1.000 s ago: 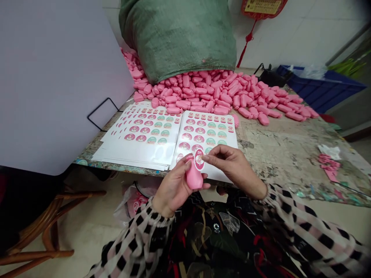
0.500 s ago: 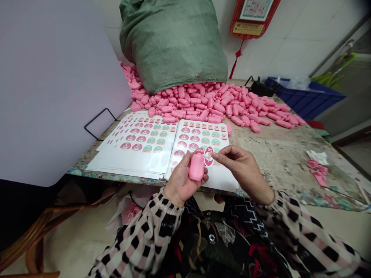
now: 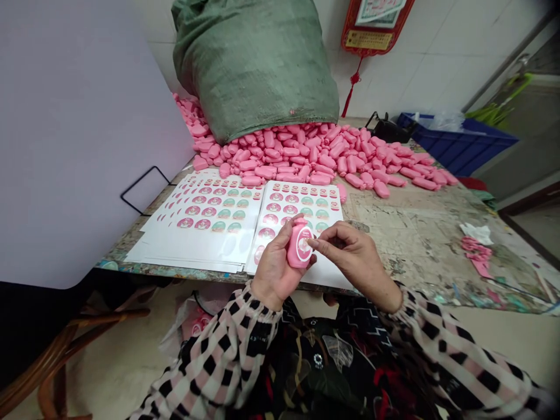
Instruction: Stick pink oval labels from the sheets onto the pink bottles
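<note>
My left hand (image 3: 275, 265) is wrapped round a small pink plastic bottle (image 3: 294, 254), held upright with its neck pointing away from me. An oval pink sticker (image 3: 303, 242) with a white rim lies over the front of the bottle. The thumb and forefinger of my right hand (image 3: 350, 254) pinch this sticker at its right edge. Whether the whole sticker touches the bottle I cannot tell. Below the hands is a sticker sheet (image 3: 273, 195) with pink and green labels; a fanned stack of similar sheets (image 3: 196, 245) lies to its left.
A heap of pink bottles (image 3: 306, 154) spills from a large green sack (image 3: 262, 70) at the back of the worn table (image 3: 406, 233). A blue crate (image 3: 464, 146) stands at the back right. Pink scraps (image 3: 478, 256) lie on the right, and a pale panel (image 3: 87, 146) blocks the left.
My right hand has brought the sticker leftward, from beside the bottle onto its front. My left hand still holds the bottle, now turned slightly. The whole view has shifted a little.
</note>
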`<action>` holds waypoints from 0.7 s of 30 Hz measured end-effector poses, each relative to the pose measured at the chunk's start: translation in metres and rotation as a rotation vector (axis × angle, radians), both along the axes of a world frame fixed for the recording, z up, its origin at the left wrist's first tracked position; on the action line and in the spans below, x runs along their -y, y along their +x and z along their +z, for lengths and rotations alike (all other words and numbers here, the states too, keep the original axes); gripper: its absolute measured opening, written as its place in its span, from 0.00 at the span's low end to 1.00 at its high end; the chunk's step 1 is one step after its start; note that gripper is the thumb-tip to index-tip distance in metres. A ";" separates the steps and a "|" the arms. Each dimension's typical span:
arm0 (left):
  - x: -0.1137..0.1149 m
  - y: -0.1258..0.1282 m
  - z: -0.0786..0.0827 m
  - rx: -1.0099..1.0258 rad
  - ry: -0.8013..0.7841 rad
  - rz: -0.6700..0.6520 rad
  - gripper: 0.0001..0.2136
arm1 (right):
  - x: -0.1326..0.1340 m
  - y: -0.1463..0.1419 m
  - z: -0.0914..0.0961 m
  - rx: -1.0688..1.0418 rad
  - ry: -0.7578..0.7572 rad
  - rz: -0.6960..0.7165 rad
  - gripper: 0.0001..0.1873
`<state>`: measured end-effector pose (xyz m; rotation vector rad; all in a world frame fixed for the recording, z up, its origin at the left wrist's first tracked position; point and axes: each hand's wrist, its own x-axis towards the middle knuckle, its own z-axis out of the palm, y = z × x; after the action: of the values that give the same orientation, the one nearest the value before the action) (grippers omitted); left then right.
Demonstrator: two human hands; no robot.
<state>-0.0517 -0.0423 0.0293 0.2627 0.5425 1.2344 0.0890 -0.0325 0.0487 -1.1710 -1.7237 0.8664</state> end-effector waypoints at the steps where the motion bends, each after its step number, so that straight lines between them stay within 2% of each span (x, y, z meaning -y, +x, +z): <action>1: 0.000 0.000 0.000 0.007 0.004 -0.001 0.14 | 0.000 0.000 0.000 0.011 0.014 0.001 0.13; 21: -0.002 -0.001 0.000 0.039 0.002 0.006 0.12 | -0.003 -0.003 -0.010 0.062 0.065 0.048 0.11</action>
<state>-0.0524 -0.0402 0.0295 0.2384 0.5091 1.2433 0.0858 -0.0290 0.0388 -1.1284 -1.8234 0.8036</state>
